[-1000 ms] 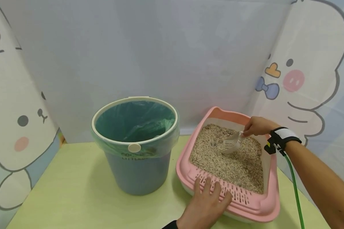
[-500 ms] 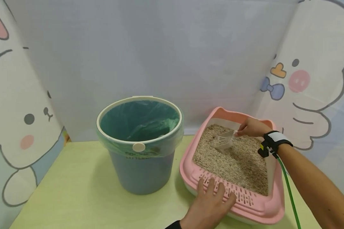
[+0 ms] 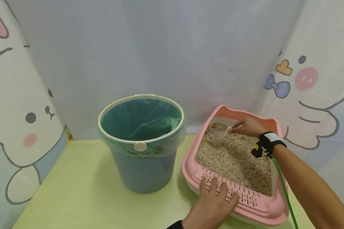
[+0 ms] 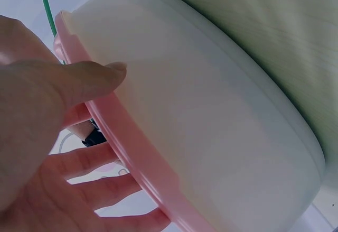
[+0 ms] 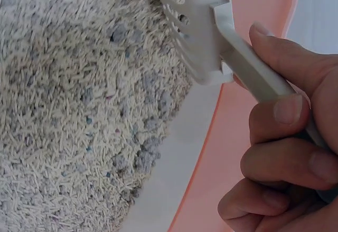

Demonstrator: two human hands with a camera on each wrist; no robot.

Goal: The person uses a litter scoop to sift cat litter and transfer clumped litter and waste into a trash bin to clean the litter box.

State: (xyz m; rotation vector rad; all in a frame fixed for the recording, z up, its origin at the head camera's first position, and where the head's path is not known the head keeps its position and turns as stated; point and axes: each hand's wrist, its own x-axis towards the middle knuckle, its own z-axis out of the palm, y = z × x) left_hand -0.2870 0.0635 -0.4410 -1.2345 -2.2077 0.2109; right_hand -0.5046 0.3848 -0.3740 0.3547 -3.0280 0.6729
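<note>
Evidently the step in hand is working a slotted scoop (image 5: 203, 28) through the litter (image 3: 232, 156), toward the far left part of the litter box (image 3: 265, 206). The right hand (image 3: 247, 126) grips the scoop by its handle, with the fingers curled around it, as the right wrist view shows plainly. The scoop's head lies at the litter near the box's inner wall, tilted, with a few grey clumps (image 5: 119, 33) scattered nearby; whether it carries any is hard to tell.

The left hand (image 3: 212, 205) holds the near edge of the box: its fingers are spread over the slotted pink lip, while the thumb rests against the white outer wall. That probably steadies the box against the scoop's push.

The box stands on the pale green surface (image 3: 74, 194). Just left of it, apart from it, is an upright bin (image 3: 144, 175), lined with a thin green bag (image 3: 123, 116) folded over its rim.

As I judge it, the next move calls for sliding the scoop's edge under the clumps, then lifting it fairly level so that loose grains can fall through the slots, with the left hand keeping the box from shifting.
</note>
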